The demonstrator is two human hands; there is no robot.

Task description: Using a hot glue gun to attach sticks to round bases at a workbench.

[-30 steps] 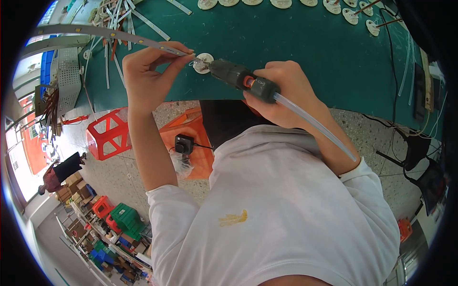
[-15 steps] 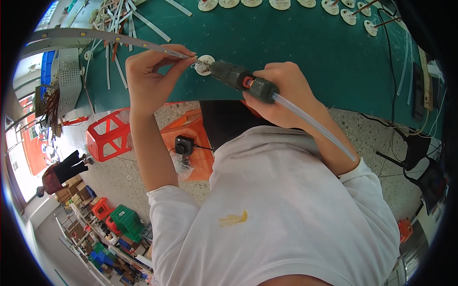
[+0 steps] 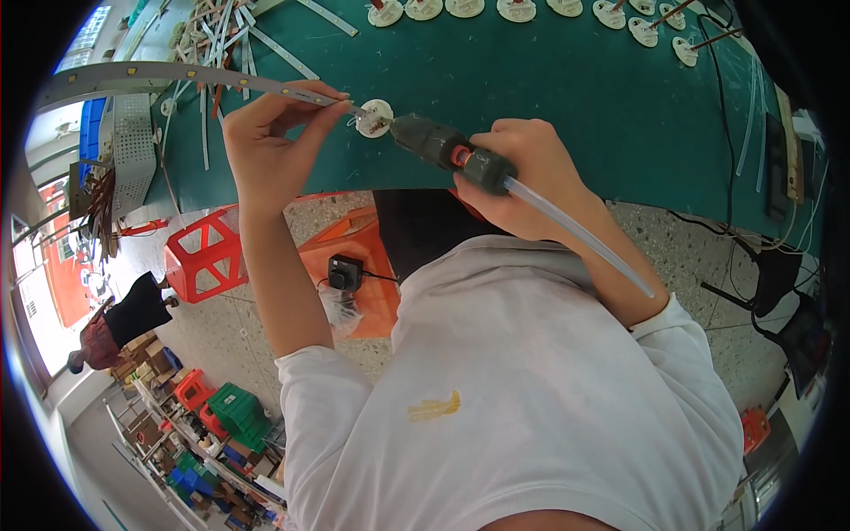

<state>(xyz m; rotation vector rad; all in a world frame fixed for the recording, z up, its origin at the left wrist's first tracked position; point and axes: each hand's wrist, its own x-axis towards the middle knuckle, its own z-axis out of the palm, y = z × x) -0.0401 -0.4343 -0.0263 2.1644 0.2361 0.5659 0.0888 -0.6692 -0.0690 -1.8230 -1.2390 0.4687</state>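
Observation:
My left hand (image 3: 282,133) pinches the end of a long white LED strip (image 3: 217,77), which runs off to the left. Just right of those fingertips lies a round white disc (image 3: 374,119) on the table, with small parts on its face and a thin wire loop at its left edge. My right hand (image 3: 531,173) is wrapped round a dark green hot glue gun (image 3: 431,142), whose nozzle points left at the disc's right edge. A clear glue stick (image 3: 580,234) sticks out of the gun's back toward my forearm.
Several white discs (image 3: 516,9) line the green table's (image 3: 575,97) far side; some at the right bear brown sticks. Loose strips (image 3: 282,51) pile up at the far left. A black cable (image 3: 728,133) crosses the right side. A person (image 3: 124,323) is at the far left.
My left hand has shifted slightly left with the strip, so more of the disc shows. The disc sits a little further left, and the gun's tip is further off its middle.

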